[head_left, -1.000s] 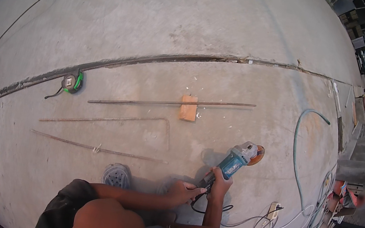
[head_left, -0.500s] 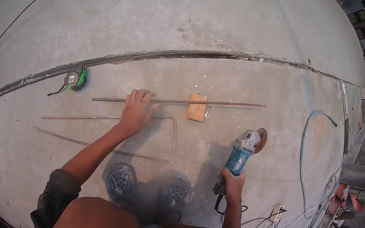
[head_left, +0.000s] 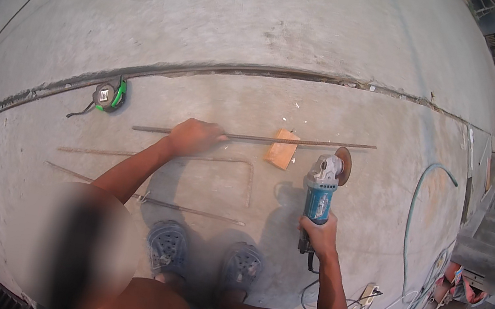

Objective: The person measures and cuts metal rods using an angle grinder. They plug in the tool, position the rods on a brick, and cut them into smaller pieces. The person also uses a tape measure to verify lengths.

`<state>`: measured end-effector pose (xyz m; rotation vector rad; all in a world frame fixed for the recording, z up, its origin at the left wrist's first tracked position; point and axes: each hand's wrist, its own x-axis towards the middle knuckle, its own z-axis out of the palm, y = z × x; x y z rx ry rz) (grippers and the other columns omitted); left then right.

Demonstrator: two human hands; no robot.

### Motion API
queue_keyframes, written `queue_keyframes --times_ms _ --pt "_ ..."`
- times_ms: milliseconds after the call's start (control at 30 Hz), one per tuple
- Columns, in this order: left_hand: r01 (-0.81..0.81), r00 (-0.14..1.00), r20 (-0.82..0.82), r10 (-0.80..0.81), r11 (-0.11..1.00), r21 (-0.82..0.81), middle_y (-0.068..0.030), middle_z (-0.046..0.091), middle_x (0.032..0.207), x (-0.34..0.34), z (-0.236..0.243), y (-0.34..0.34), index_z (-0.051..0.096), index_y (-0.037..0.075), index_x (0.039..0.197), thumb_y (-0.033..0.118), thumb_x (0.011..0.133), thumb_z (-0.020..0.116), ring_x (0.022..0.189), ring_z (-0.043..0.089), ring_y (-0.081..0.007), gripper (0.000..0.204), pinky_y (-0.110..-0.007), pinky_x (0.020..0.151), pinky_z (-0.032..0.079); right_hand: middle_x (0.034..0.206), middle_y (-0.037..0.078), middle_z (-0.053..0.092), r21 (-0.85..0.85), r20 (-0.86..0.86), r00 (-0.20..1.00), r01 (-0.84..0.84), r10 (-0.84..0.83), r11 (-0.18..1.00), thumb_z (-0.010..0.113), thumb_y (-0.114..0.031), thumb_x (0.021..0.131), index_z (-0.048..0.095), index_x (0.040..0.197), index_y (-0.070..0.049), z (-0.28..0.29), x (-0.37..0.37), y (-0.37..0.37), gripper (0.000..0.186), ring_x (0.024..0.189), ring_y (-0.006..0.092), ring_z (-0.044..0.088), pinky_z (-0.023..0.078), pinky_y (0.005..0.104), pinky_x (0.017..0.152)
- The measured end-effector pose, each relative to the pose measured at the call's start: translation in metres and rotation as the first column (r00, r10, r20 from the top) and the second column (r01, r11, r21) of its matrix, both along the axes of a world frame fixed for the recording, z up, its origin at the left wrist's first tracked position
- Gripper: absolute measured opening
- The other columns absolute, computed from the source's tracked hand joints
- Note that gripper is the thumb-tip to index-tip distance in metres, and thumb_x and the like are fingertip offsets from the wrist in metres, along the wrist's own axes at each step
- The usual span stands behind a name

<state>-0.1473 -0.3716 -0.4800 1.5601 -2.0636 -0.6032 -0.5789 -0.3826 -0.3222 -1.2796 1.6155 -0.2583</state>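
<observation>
The left hand (head_left: 196, 137) lies over the long rod (head_left: 329, 144) left of the block (head_left: 281, 154), its fingers curled down and seemingly closed round the metal; the rod rests across the block on the concrete floor (head_left: 233, 13), its right end jutting well past it. The right hand (head_left: 320, 232) has its fingers wrapped firmly about the body of the grinder (head_left: 319, 200), whose disc (head_left: 343, 165) stands just on the near side of that jutting end. The block sits askew under the rod, so a sideways push could tip or turn it, and the rod might roll or jump if the left hand's hold is loose. A disc set at a slant could bind and kick back toward the shins and open-holed shoes (head_left: 167, 246), and the cord (head_left: 312, 262) could drag on the grinder or snag near the right leg. Whether the disc touches the rod or only overlaps it in view is unclear, as is whether it is spinning. The left fingertips and the rod's underside are hidden, the grinder's switch is covered by the right hand, and a blurred patch at the near left blots out the left elbow.
</observation>
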Motion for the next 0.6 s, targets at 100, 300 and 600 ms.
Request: queue_keyframes --times_ms 100,300,600 --pt "0.026 0.998 0.057 -0.021 0.995 -0.092 -0.0117 0.075 0.089 -0.002 0.001 0.001 0.069 0.008 0.099 0.033 0.108 0.069 0.077 0.075 -0.0369 0.027 -0.047 0.066 0.060 0.082 0.004 0.070 0.035 0.000 1.000 0.006 -0.006 0.999 0.080 -0.008 0.081 0.066 0.101 -0.002 -0.002 0.005 -0.002 0.025 0.070 0.0139 0.066 0.055 0.0325 0.068" --pt "0.042 0.995 0.091 -0.027 0.985 -0.166 -0.0090 0.074 0.087 -0.006 0.003 0.001 0.068 0.009 0.096 0.032 0.107 0.071 0.077 0.076 -0.0329 0.026 -0.044 0.066 0.061 0.085 0.003 0.070 0.061 -0.026 0.999 -0.044 0.046 0.997 0.080 -0.009 0.081 0.067 0.102 -0.002 -0.003 0.013 0.001 0.026 0.074 0.0134 0.066 0.055 0.0326 0.071" --pt "0.016 0.998 0.059 -0.005 0.983 -0.184 -0.0081 0.073 0.083 -0.008 -0.004 0.004 0.070 0.011 0.095 0.038 0.109 0.065 0.075 0.075 -0.0317 0.030 -0.045 0.068 0.061 0.091 0.003 0.070 0.047 -0.043 0.994 -0.100 0.102 0.994 0.082 -0.012 0.081 0.067 0.105 -0.001 -0.013 0.013 0.006 0.030 0.081 0.0130 0.065 0.056 0.0328 0.078"
